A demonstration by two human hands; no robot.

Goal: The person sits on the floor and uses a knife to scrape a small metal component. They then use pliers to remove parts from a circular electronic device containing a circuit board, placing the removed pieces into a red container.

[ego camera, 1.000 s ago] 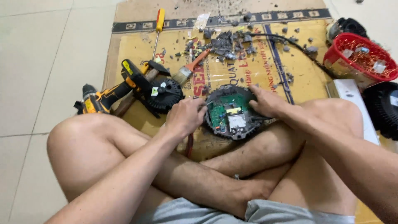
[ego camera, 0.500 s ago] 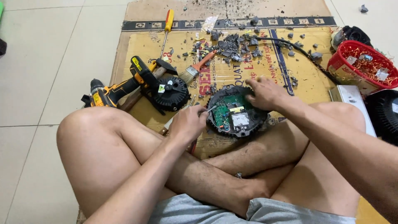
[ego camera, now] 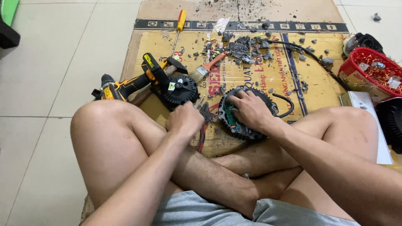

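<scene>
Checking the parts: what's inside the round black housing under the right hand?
Inside the round black housing, a strip of green circuit board shows beside the right hand. The hand covers the rest of the interior, so nothing more can be told.

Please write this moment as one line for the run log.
left hand: on red-handled pliers | right hand: on round black housing | surface: cardboard

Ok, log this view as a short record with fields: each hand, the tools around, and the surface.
left hand: closed on pliers, red handles
right hand: spread flat on round black housing, green board inside
tools: yellow cordless drill, paintbrush, screwdriver
beside drill: black finned disc
surface: flattened cardboard on tiled floor
far right: red basket
</scene>
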